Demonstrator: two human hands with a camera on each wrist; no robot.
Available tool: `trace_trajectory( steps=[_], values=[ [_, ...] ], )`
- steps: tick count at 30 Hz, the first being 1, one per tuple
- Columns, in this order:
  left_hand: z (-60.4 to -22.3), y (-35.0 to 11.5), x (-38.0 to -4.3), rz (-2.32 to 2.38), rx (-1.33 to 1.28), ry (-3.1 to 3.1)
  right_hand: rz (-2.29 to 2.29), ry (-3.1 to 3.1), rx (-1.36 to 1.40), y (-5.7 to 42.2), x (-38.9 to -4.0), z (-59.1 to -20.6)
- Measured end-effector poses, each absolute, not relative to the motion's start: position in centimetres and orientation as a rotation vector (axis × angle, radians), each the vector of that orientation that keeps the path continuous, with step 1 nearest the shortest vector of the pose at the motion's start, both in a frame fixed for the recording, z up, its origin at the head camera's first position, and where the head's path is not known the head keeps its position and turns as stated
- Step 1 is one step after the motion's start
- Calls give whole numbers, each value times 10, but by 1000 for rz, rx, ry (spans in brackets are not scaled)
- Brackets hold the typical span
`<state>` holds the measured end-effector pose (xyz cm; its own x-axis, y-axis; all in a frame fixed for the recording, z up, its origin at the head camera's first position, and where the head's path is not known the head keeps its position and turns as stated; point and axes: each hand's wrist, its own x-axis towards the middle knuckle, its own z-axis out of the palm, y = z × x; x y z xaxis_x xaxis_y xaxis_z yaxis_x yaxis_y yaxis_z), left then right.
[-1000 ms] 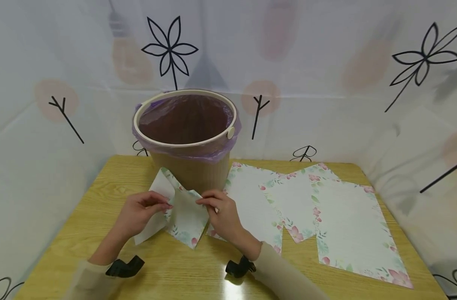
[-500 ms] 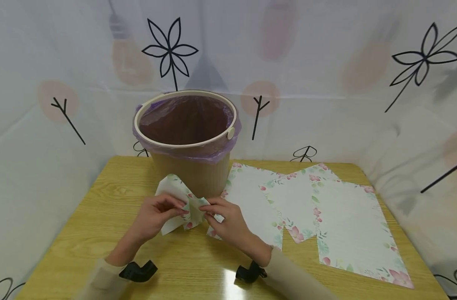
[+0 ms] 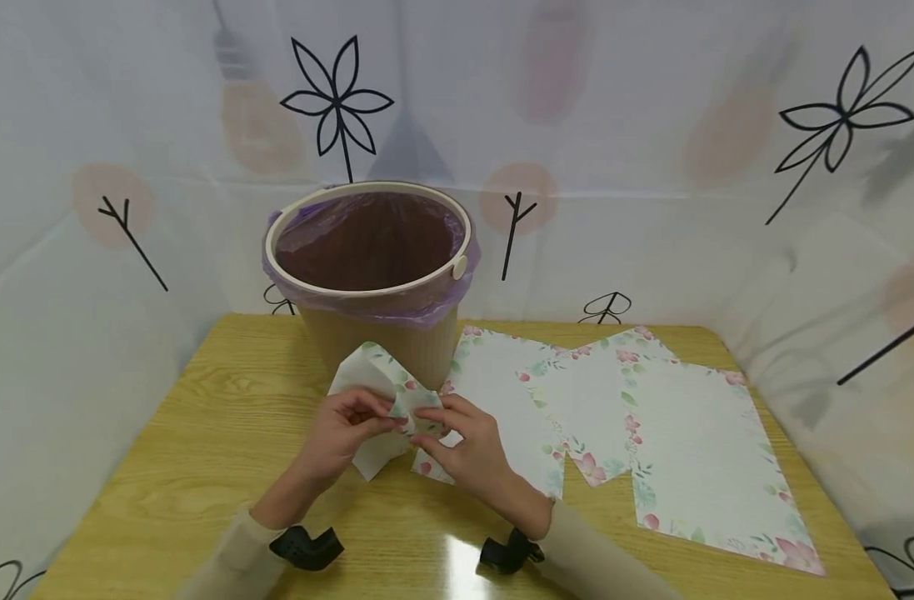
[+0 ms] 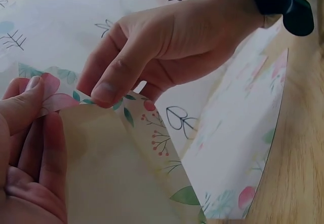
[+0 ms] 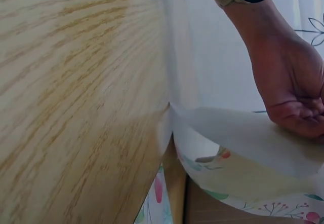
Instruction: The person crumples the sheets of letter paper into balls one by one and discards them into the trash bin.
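A white sheet of paper with a pink-and-green floral border is bent and folded between both hands, in front of a bin. My left hand pinches one part of it between thumb and fingers. My right hand pinches the paper close beside, the fingertips of both hands nearly meeting. In the left wrist view the right hand grips the floral edge with thumb and forefinger, the left hand at the left. The right wrist view shows the curved sheet hanging under the left hand.
A beige bin with a purple bag over its rim stands at the back of the wooden table. Several flat floral sheets lie to the right, some overlapping. A patterned white cloth hangs behind.
Both hands have shifted to the right, the left one further, so they are closer together. The paper between them has gone from more spread to more folded and bunched.
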<state>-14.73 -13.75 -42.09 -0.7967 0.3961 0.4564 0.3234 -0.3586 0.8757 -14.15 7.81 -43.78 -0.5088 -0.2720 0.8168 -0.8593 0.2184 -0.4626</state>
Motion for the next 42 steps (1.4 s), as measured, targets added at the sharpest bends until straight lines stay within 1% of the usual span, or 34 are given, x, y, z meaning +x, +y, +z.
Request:
trace_trajectory(
  steps=[7, 15, 20, 26, 37, 42],
  values=[
    [-424, -129, -150, 2380, 972, 1700, 1258, -1901, 1000, 79, -142, -437],
    [-422, -122, -149, 2352, 954, 1834, 1298, -1877, 932, 82, -144, -437],
    [-418, -122, -148, 2297, 877, 1990, 1277, -1891, 910, 88, -145, -442],
    [-413, -120, -148, 2219, 783, 2148, 1252, -1897, 877, 99, -142, -439],
    [-410, -122, -152, 2206, 673, 2411, 1263, -1914, 787, 131, -147, -436],
    [-412, -126, -155, 2115, 628, 2490, 1365, -1927, 748, 147, -148, -437]
  ],
)
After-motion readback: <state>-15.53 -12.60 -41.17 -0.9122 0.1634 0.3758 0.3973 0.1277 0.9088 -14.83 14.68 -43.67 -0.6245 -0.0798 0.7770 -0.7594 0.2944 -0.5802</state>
